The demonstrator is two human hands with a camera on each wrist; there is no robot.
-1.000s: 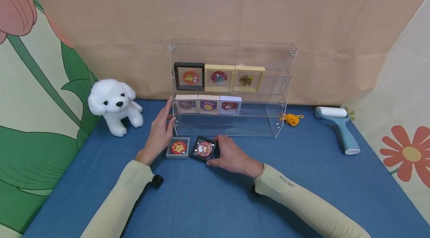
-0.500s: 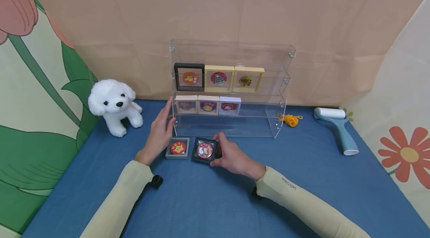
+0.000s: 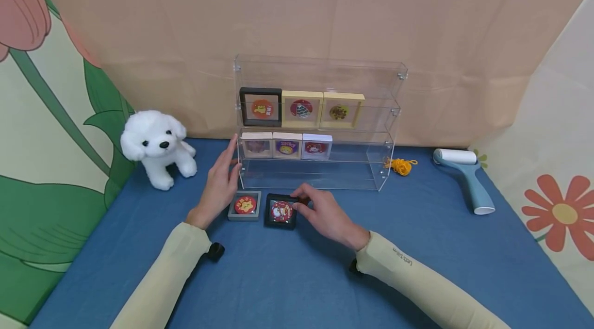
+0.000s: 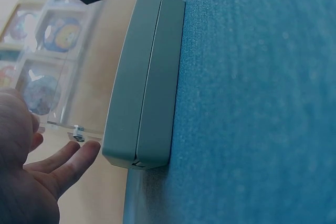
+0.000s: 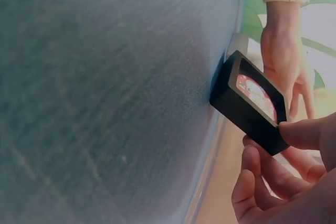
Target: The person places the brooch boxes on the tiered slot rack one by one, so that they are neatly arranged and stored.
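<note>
My right hand (image 3: pixel 330 216) pinches the right edge of a small black frame (image 3: pixel 280 211), which has a red round badge inside. In the right wrist view the thumb (image 5: pixel 302 134) lies on the frame's face, with fingers curled behind it. Just left of it, a grey frame (image 3: pixel 244 206) with a red and yellow badge lies on the blue cloth. My left hand (image 3: pixel 218 187), fingers straight, rests at the left side of a clear acrylic display shelf (image 3: pixel 320 174). Three larger frames, one black (image 3: pixel 260 107) and two cream, stand on an upper tier; three small pale frames (image 3: pixel 287 145) stand below.
A white plush dog (image 3: pixel 160 148) sits to the left of the shelf. On the right lie a coil of yellow cord (image 3: pixel 402 166) by the shelf's foot and a lint roller (image 3: pixel 468 179) with a blue handle. A beige backdrop (image 3: pixel 325 9) hangs behind.
The black frame has turned from a slant to nearly square beside the grey one. My right hand has shifted its hold, the thumb moving from the near corner onto the face. The left hand stays put.
</note>
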